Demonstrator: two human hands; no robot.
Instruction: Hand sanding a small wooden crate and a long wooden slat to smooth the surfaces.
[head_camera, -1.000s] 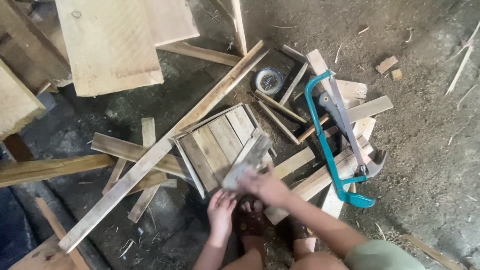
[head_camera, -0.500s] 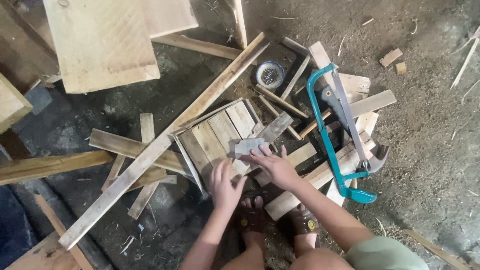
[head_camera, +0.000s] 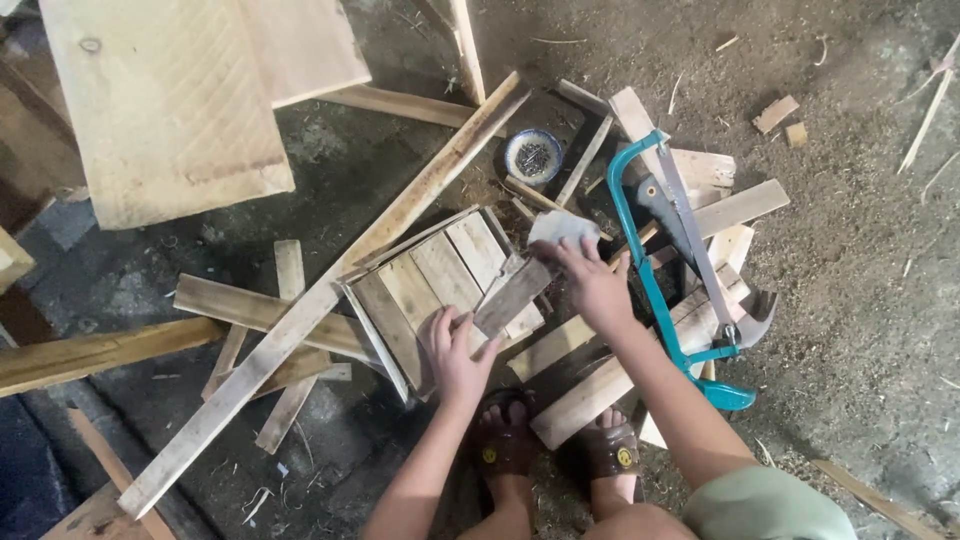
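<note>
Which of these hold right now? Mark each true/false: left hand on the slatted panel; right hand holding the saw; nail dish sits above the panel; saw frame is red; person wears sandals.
1. The left hand rests on the slatted wooden panel. True.
2. The right hand holds the saw. False: it holds a small pale piece; the saw lies beside it.
3. The small round dish of nails sits above the panel. True.
4. The saw frame is red. False: teal.
5. The person wears sandals. True.
</note>
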